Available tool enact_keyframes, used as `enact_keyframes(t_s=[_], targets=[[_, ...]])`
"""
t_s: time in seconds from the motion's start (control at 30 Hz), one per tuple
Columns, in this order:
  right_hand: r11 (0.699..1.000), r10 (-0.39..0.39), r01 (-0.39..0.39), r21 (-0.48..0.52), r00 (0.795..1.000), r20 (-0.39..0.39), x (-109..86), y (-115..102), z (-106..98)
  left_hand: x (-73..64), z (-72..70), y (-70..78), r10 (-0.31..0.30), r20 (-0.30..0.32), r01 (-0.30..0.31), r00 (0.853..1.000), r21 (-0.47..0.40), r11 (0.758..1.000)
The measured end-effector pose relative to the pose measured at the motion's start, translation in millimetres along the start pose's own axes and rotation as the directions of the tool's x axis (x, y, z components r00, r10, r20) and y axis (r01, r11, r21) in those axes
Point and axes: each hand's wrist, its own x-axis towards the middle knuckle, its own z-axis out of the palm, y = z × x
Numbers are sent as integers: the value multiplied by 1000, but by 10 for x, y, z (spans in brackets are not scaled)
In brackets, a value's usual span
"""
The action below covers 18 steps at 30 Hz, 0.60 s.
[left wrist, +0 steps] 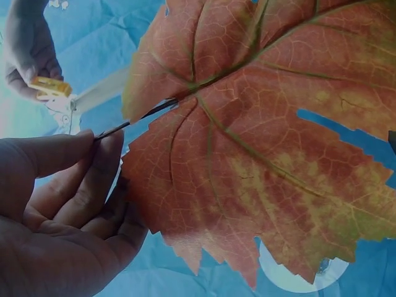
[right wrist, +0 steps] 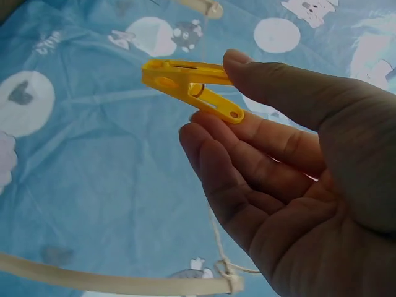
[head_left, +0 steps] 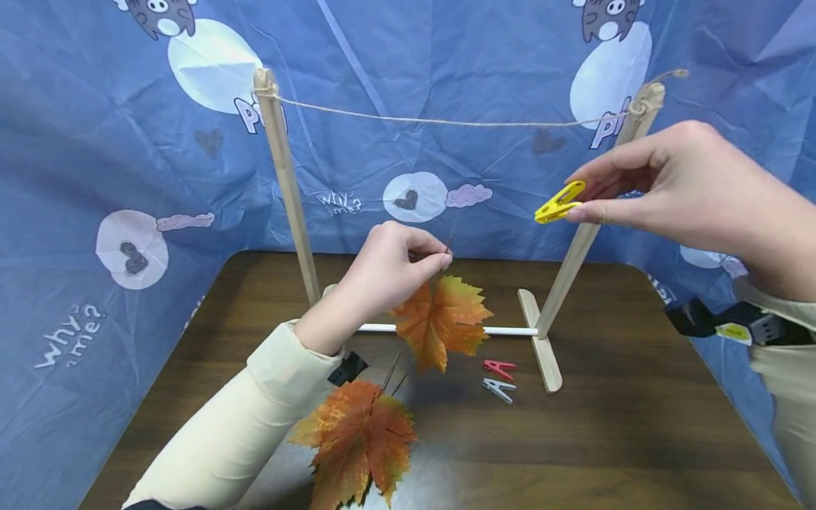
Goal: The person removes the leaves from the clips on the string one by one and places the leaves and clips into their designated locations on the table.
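Observation:
My left hand [head_left: 398,265] pinches the thin stem of an orange maple leaf [head_left: 440,319], which hangs below the fingers. In the left wrist view the leaf [left wrist: 247,136] fills much of the picture, its dark stem [left wrist: 133,120] between thumb and fingertip. My right hand [head_left: 676,191] holds a yellow clothespin [head_left: 559,202] by its handle ends, near the right post. Seen from the right wrist, the clothespin [right wrist: 192,86] sits between thumb and forefinger. A twine line [head_left: 446,122] runs above both leaf and clothespin, tied between two wooden posts.
More orange leaves [head_left: 363,439] lie on the dark wooden table [head_left: 637,425] at the front. A red clothespin [head_left: 500,368] and a grey one [head_left: 499,389] lie right of the hanging leaf. The left post [head_left: 287,184], right post [head_left: 576,262] and white bar [head_left: 510,331] form the frame.

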Motion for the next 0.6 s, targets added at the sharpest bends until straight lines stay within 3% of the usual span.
enact_keyframes(t_s=[0.13,0.4,0.6], targets=[[998,-18,19,64,1000,-11,-101,-31,104,-60,-10,-26,-11,-1,11,1000,9,1000],[976,-138,142,164,990,-33,-305,-55,332,-217,-71,-125,-22,-5,22,1000,27,999],[975,-108,107,196,994,-5,-383,32,500,-319,-114,-160,-42,10,42,999,22,999]])
